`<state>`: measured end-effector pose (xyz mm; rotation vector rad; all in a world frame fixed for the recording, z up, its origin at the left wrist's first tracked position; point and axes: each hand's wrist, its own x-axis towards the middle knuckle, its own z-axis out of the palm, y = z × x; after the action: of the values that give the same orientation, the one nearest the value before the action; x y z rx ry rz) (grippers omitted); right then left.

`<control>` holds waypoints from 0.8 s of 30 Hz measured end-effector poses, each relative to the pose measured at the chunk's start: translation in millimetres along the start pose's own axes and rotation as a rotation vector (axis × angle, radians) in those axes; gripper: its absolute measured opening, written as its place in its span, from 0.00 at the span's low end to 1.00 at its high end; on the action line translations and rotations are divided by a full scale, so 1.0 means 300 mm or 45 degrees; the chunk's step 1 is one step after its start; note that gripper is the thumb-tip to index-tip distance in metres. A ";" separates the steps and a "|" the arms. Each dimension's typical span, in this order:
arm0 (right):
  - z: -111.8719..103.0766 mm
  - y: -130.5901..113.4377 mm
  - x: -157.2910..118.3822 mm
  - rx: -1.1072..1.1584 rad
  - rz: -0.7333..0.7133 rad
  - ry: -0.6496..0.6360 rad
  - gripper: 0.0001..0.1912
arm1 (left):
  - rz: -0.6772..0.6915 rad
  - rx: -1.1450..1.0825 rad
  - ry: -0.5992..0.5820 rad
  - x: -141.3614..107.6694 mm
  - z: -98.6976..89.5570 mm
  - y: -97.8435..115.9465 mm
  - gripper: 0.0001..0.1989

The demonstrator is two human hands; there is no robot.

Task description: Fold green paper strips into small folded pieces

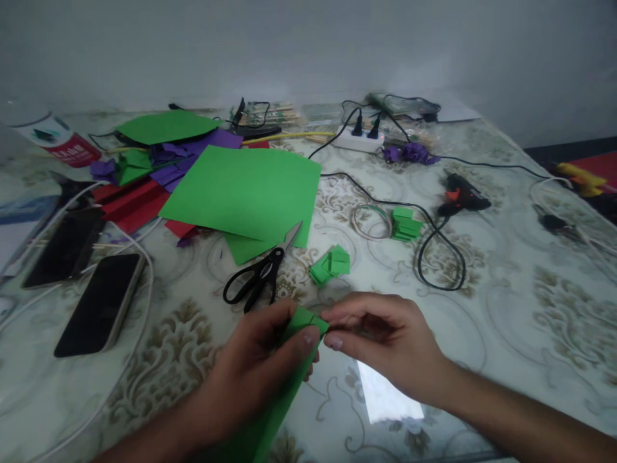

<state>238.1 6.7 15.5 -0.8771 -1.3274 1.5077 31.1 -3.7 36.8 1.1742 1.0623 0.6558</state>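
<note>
A long folded strip of green paper [282, 411] is gripped between the thumb and fingers of my left hand [270, 366]. My right hand [390, 341] pinches the strip's upper corner with thumb and forefinger. Just beyond my hands lie black-handled scissors [265, 267], their blades slightly apart and pointing away. To their right sits a small pile of cut green pieces [331, 263]. Another green stack [406, 224] rests beside a roll of tape [371, 222]. Large green sheets [245, 193] lie behind the scissors.
Two phones [100, 305] [65, 247] and white cables are at the left. A black glue gun [463, 195] with a looped cord lies at the right. Near the wall are a white power strip [359, 138] and purple paper [414, 153]; red paper [135, 200] lies left.
</note>
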 end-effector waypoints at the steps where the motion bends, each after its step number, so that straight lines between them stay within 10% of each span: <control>1: -0.002 0.000 0.000 -0.031 -0.019 0.008 0.12 | -0.002 -0.003 -0.003 -0.001 -0.001 0.001 0.17; 24: -0.015 -0.006 0.007 -0.311 -0.241 -0.014 0.08 | 0.019 0.010 -0.005 0.000 -0.006 -0.001 0.14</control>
<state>242.0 10.1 16.7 -0.8683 -1.5795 1.2237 29.3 -3.1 36.6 1.1905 1.0545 0.6608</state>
